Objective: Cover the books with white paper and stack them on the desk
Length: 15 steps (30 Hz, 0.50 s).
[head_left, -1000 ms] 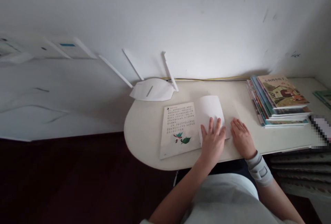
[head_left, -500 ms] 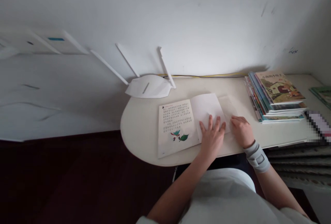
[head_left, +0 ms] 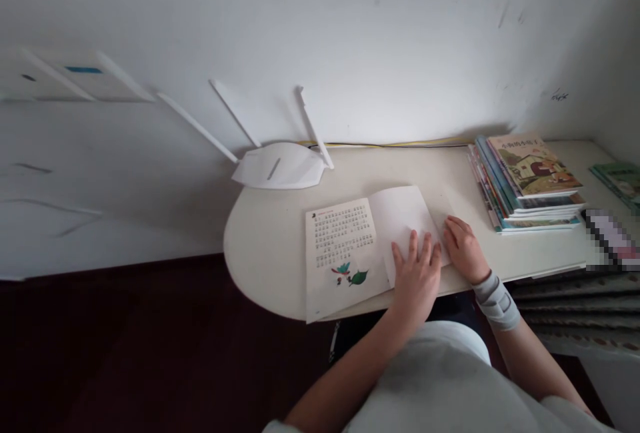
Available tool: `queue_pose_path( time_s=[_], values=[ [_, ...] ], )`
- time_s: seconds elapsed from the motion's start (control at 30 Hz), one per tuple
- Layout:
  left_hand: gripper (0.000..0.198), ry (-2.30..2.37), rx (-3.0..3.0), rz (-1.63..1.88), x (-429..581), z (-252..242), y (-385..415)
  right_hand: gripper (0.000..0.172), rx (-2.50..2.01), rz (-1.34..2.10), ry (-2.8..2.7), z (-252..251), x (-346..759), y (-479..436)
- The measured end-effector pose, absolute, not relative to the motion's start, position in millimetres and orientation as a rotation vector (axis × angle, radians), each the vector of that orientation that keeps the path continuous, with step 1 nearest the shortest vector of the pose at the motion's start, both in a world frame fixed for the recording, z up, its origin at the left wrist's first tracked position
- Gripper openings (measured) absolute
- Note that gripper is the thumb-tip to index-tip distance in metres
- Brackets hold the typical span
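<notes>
An open picture book (head_left: 345,286) lies on the table, with printed text and a drawing of a leaf and small insects on its left page. The right side is a blank white page (head_left: 400,213). My left hand (head_left: 417,279) rests flat on that page with fingers spread. Close by, my right hand (head_left: 466,251), with a grey wrist wrap (head_left: 499,301), lies at the book's right edge. Its fingers are extended side by side and touch the edge; their undersides are hidden. A faint line, perhaps the edge of a thin sheet, shows above the right fingers.
A white router (head_left: 280,166) with upright antennas stands at the back left of the white table (head_left: 255,246). Stacked books (head_left: 535,166) sit to the right, beside a pixelated phone-like item (head_left: 613,236) and a green book (head_left: 620,183). A thin cable (head_left: 400,144) runs along the wall.
My right hand has gone from a closed grip on a thin sheet beside the book to lying against the page edge. The book and my left hand sit slightly lower.
</notes>
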<state>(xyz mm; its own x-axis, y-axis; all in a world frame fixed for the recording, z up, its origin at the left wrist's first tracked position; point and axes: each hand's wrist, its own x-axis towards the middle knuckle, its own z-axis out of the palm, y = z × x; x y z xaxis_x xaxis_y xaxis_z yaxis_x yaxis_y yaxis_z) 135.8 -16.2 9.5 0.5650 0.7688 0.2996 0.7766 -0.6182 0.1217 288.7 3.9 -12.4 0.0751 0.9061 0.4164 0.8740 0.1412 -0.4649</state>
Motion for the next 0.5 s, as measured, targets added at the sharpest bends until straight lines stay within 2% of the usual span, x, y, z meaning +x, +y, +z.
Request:
queue_pose_path(
  time_s=[0.5],
  values=[
    [0.036,-1.263,-2.78,-0.527,143.6,6.0,-11.8,0.035,-1.751,0.095,-1.818,-15.7,289.6,3.2]
  ],
)
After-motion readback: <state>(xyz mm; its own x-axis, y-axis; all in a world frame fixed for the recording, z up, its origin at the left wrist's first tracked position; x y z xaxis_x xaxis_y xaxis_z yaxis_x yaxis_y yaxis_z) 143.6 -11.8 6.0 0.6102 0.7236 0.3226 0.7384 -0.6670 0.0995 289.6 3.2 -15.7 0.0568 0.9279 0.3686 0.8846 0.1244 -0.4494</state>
